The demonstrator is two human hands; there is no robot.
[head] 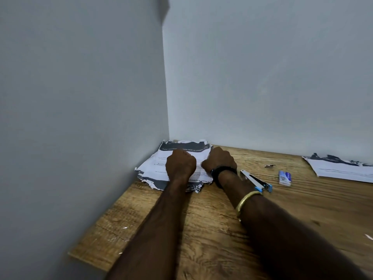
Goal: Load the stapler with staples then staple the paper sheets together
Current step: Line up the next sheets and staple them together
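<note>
Lying on the counter (222,229) just right of the fingers, the stapler (255,181) pointed its long axis far-left toward them, blue end nearest. Loading and stapling apparently remained. Beyond, left hand (180,164) and right hand (220,159) rested curled on the paper sheets (159,168); whether they pinched them I could not tell.
</note>
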